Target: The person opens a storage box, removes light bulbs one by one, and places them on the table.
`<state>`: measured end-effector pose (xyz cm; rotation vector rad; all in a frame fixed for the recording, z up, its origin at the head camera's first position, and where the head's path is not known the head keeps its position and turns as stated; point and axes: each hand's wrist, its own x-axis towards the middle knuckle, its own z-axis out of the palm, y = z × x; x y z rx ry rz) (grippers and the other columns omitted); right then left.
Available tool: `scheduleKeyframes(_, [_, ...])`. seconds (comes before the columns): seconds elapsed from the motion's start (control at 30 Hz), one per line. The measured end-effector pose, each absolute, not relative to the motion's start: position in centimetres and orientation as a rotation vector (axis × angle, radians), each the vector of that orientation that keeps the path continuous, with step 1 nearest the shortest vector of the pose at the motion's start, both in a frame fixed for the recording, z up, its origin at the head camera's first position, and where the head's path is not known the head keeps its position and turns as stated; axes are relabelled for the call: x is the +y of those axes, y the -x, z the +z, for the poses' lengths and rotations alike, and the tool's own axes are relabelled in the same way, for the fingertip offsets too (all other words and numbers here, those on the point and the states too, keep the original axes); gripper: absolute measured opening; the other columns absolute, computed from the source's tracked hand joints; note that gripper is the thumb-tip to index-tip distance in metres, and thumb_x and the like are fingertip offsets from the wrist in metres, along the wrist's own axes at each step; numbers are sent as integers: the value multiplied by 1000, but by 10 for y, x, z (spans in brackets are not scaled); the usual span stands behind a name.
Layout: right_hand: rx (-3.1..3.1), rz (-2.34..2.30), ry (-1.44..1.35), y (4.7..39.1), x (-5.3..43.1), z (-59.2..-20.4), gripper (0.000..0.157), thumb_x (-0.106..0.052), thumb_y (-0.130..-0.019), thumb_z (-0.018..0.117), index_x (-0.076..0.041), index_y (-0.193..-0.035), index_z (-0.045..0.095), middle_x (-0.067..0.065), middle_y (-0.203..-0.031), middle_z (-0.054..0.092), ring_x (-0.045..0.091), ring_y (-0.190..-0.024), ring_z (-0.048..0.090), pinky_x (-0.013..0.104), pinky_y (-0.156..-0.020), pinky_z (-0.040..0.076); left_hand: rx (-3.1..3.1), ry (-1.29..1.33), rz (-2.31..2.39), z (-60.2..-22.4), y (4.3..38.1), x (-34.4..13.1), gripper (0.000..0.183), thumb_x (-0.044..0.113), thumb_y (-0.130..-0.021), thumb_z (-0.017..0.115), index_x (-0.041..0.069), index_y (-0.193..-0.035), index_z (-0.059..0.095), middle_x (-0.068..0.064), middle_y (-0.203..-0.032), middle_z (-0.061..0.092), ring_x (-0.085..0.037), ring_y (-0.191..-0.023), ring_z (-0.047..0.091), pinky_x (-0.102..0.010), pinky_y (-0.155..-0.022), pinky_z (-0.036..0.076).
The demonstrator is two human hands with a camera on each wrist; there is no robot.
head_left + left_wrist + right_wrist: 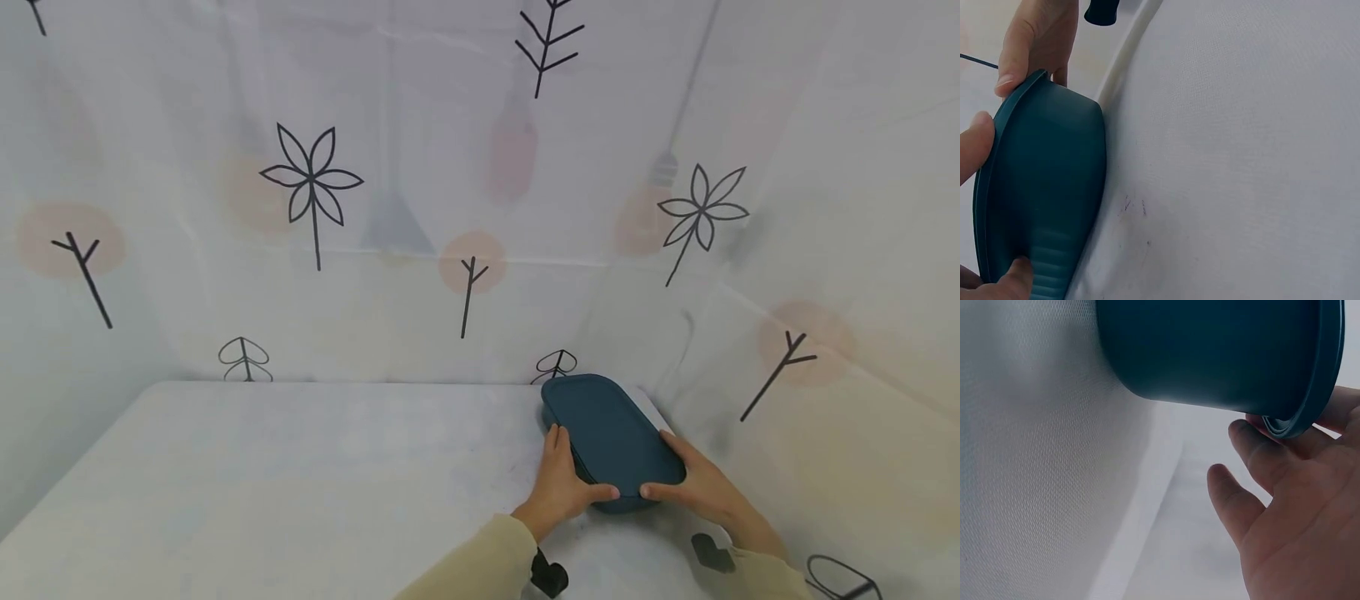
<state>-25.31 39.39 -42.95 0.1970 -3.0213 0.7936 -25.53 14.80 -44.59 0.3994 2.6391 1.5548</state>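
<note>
A dark teal, rounded rectangular lidded container (611, 433) lies flat on the white table near its right edge. My left hand (558, 487) holds its near left corner, with the thumb at the near rim and the fingers along the left side. At the near right corner my right hand (701, 483) grips it, thumb on the near rim and fingers by the right side. In the left wrist view, left fingertips (1019, 275) press the ribbed side wall of the container (1054, 169). Right fingers (1260, 450) reach under the container's overhanging rim (1313, 403) in the right wrist view.
The white table (300, 483) extends widely to the left of the container. A patterned cloth (420, 167) with plant drawings hangs behind and to the right, close to the table's edge. A dark device (549, 575) sits by the left wrist, another (712, 552) by the right.
</note>
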Motion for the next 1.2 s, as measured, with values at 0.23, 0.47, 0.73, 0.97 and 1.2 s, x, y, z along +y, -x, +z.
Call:
scheduleKeyframes(0.23, [-3023, 797, -186, 253, 394, -430, 107, -50, -75, 75, 3, -149, 18, 37, -148, 19, 56, -130, 26, 69, -98, 29, 2614, -412, 1581, -448, 254, 147, 115, 51, -68, 82, 5, -152, 18, -12, -157, 13, -26, -143, 20, -42, -110, 31])
scheduleKeyframes(0.47, [-3024, 806, -180, 253, 390, -432, 107, -51, -75, 74, 3, -149, 18, 37, -147, 20, 55, -130, 26, 69, -98, 29, 2597, -420, 1588, -447, 253, 140, 112, 50, -69, 82, 5, -151, 20, -11, -157, 13, -26, -143, 20, -43, -109, 32])
scheduleKeyframes(0.73, [-2964, 827, -271, 257, 382, -433, 107, -50, -74, 76, 4, -148, 21, 33, -148, 24, 51, -131, 28, 68, -98, 29, 2593, -442, 1596, -447, 257, 124, 111, 50, -70, 81, 5, -151, 20, -11, -157, 13, -27, -143, 20, -45, -109, 32])
scheduleKeyframes(0.97, [-2909, 838, -292, 257, 368, -435, 106, -51, -72, 78, 4, -147, 27, 30, -146, 31, 48, -131, 32, 65, -99, 31, 2593, -491, 1563, -449, 265, 103, 112, 51, -70, 81, 6, -152, 19, -11, -157, 14, -28, -143, 19, -46, -110, 30])
scheduleKeyframes(1.2, [-2896, 833, -292, 257, 350, -433, 107, -55, -71, 77, 4, -146, 29, 28, -145, 34, 47, -130, 34, 64, -99, 33, 2553, -462, 1574, -450, 269, 86, 112, 51, -70, 81, 10, -153, 17, -9, -158, 12, -26, -142, 23, -43, -109, 32])
